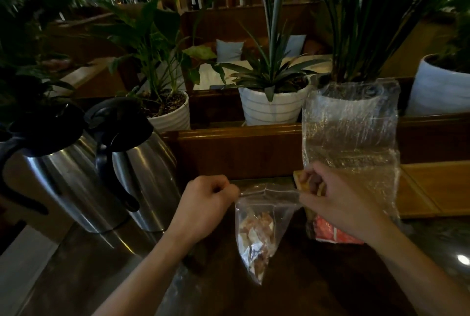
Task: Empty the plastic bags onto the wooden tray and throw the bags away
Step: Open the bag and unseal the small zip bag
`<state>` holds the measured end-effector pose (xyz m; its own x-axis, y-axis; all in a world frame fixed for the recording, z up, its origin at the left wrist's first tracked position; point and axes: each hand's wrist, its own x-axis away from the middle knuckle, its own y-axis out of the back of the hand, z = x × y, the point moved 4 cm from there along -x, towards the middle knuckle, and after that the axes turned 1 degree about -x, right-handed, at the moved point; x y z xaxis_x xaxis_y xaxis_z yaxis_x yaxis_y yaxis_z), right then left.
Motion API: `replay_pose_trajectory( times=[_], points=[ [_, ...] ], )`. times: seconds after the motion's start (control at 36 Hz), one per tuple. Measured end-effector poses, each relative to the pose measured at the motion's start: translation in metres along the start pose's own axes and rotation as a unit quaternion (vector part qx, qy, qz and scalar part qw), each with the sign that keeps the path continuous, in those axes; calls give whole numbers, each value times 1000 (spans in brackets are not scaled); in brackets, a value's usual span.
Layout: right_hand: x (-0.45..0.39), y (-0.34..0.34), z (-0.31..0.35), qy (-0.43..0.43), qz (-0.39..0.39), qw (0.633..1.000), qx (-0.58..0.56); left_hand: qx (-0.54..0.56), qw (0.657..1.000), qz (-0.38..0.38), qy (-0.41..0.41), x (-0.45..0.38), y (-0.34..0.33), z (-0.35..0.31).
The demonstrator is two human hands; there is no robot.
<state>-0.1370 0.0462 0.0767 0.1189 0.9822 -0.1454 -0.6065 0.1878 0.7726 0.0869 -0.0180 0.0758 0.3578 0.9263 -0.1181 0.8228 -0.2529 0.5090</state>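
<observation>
Your left hand (207,202) pinches one corner of the small bag (256,229) at lower centre, your right hand (338,203) the other, so it hangs with its mouth stretched. Pull too hard and, I'd judge, it spills on the counter, short of the wooden tray (432,188) at right. Two steel flasks (142,163) crowd the left; a tall clear bag (351,137) stands before the tray.

Two steel jugs (101,168) are standing at the left. Potted plants (272,86) are lining the wooden ledge (236,137) behind.
</observation>
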Motion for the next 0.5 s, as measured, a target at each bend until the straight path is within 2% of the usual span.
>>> replay_pose_trajectory(
  times=[0.08, 0.17, 0.22, 0.31, 0.39, 0.5],
  points=[
    [3, 1, 7, 65, -16, 997, -24, 27, 1000, 5, 9, -1, -3, 0],
    [7, 1, 20, 186, -36, 981, 47, 57, 998, 24, 28, -5, -9, -3],
    [10, -2, 27, 231, -30, 970, 72, 66, 997, 40, 30, -7, -13, -5],
    [13, -4, 36, 220, 5, 974, 62, 64, 996, 55, 10, -10, -17, -8],
    [13, -8, 41, 207, 44, 973, 97, 57, 996, 69, -5, -13, -21, -11],
    [14, -10, 46, 260, 35, 957, 126, 58, 997, 57, -10, -16, -22, -7]
  ],
)
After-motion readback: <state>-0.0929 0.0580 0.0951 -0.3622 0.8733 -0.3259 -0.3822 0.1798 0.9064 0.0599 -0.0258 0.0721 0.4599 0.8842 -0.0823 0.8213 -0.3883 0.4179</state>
